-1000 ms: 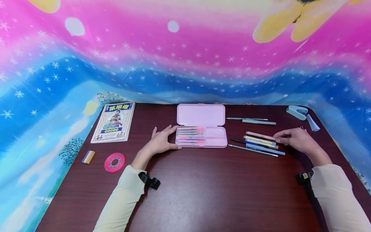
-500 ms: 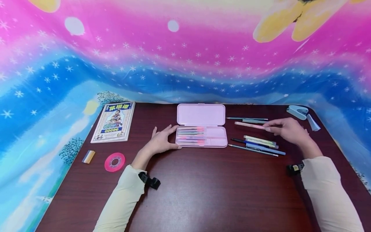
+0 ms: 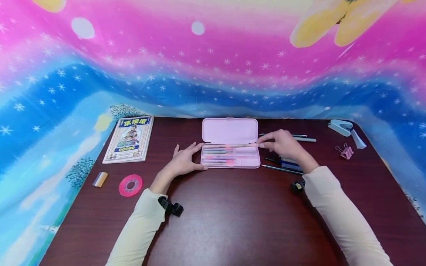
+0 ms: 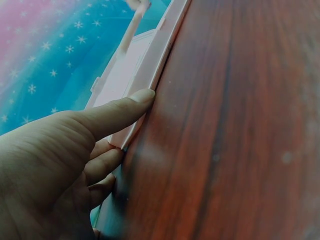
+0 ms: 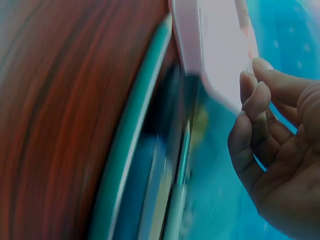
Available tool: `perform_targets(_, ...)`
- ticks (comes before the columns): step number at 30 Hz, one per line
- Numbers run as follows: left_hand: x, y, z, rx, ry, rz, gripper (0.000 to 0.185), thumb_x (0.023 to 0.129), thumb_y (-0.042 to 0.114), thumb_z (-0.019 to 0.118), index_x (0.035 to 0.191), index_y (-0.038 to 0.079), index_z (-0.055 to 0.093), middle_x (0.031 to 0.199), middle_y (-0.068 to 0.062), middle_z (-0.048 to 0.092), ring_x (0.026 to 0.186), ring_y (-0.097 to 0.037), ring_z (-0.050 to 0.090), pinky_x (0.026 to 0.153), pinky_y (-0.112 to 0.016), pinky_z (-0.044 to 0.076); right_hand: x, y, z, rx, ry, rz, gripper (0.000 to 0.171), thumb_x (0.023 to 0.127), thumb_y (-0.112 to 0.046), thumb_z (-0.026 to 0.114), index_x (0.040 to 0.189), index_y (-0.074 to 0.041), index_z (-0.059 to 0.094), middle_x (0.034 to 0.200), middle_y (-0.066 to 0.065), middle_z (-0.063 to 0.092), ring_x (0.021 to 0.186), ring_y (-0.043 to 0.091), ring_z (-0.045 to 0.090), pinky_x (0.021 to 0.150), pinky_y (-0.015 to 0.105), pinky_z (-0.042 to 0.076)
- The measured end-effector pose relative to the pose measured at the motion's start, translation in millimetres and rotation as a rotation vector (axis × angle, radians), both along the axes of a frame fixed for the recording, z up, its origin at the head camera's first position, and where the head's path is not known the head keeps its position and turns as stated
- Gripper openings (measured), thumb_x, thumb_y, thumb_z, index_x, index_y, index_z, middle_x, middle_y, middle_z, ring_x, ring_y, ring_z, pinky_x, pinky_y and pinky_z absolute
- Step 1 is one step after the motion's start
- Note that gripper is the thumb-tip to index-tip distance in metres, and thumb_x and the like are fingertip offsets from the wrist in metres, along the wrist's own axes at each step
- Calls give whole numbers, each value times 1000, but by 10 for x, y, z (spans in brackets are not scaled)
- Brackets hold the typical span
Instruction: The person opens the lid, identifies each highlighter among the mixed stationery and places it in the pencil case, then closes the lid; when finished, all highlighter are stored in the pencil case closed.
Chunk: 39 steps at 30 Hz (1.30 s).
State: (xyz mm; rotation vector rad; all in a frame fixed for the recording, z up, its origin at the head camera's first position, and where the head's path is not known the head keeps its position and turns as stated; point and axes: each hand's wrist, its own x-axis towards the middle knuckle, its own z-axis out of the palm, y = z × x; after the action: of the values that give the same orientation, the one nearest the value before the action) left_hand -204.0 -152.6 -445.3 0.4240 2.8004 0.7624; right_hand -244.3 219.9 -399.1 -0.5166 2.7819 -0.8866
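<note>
An open pink pencil case (image 3: 247, 161) lies at the back middle of the dark wooden table (image 3: 233, 214), with several pens in its left half. My left hand (image 3: 185, 161) rests against the case's left end (image 4: 160, 62), thumb along its front edge and fingers at its side. My right hand (image 3: 281, 143) pinches a pale pink pen (image 3: 237, 146) by its right end and holds it level over the back of the tray. In the right wrist view the fingertips (image 5: 260, 75) hold the pen's end beside the case (image 5: 215, 50).
More pens and pencils (image 3: 283, 168) lie right of the case, partly under my right forearm; two more (image 3: 304, 138) lie behind. A pink binder clip (image 3: 345, 151) and a blue stapler (image 3: 342, 127) sit far right. A booklet (image 3: 129, 138), eraser (image 3: 100, 179) and pink tape roll (image 3: 131, 185) lie left.
My right hand picked the pale pink pen from the pile on the right and carried it left over the open case. The left hand has stayed at the case's end.
</note>
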Motion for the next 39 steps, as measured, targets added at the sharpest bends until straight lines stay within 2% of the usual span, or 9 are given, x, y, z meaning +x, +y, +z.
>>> perform_targets(3, -7, -4, -5, -3, -4, 2, 97, 79, 46, 84, 159, 20, 37, 163, -18, 34, 152, -32, 35, 123, -67, -1, -26, -205, -14, -10, 25, 29, 16, 95, -20, 71, 107, -19, 81, 86, 9, 77, 63, 19, 58, 57, 29, 44)
perform_targets(7, -21, -2, -12, -4, -10, -1, 97, 79, 47, 83, 159, 21, 36, 164, -18, 33, 152, -33, 35, 123, -67, -1, -48, -426, -21, -8, 66, 50, 16, 93, -13, 71, 104, -17, 82, 97, 5, 79, 63, 17, 50, 61, 29, 42)
perform_targets(11, -26, -2, 4, 0, -7, 4, 96, 80, 47, 83, 159, 20, 36, 164, -18, 33, 151, -34, 36, 123, -66, -2, -55, -588, -35, -6, 87, 45, 18, 92, -11, 70, 103, -18, 83, 95, 3, 80, 63, 16, 48, 61, 29, 40)
perform_targets(16, -23, -1, 14, -5, -7, 3, 96, 80, 47, 82, 159, 20, 35, 164, -19, 33, 150, -35, 37, 123, -67, -1, -29, -722, -80, 9, 85, 38, 17, 93, -13, 70, 102, -19, 83, 98, 0, 80, 81, 18, 66, 72, 33, 50)
perform_targets(19, -24, 4, 9, -6, -9, 1, 96, 80, 47, 83, 159, 20, 36, 164, -18, 33, 151, -34, 36, 123, -67, -1, -7, -777, -114, 32, 87, 25, 15, 93, -16, 71, 101, -22, 82, 99, -1, 80, 92, 18, 72, 81, 38, 54)
perform_targets(24, -25, 12, 7, -8, -8, 0, 96, 80, 47, 83, 159, 20, 36, 164, -18, 34, 153, -32, 33, 123, -67, -1, 14, -846, -146, 90, 154, 11, 13, 92, -18, 73, 97, -24, 82, 93, -4, 80, 87, 16, 71, 77, 38, 53)
perform_targets(29, -30, 13, -5, -11, -7, 1, 96, 80, 47, 83, 159, 20, 36, 164, -18, 34, 154, -30, 32, 123, -67, -1, 15, -873, -139, 111, 176, 8, 12, 92, -19, 73, 97, -24, 82, 93, -4, 79, 87, 16, 72, 78, 38, 53)
perform_targets(34, -25, 2, -3, -6, -11, 4, 96, 80, 47, 83, 159, 20, 36, 164, -18, 34, 153, -31, 32, 123, -67, -2, 6, -775, -72, 62, 122, -30, 11, 92, -21, 74, 100, -22, 81, 98, 0, 79, 93, 20, 72, 84, 41, 54)
perform_targets(39, -11, -11, 3, -4, -16, 6, 97, 80, 47, 83, 159, 20, 35, 164, -18, 33, 153, -32, 33, 123, -66, -2, -19, -445, 13, 3, 113, -82, 16, 91, -22, 76, 106, -17, 81, 101, 5, 79, 82, 19, 71, 75, 36, 54)
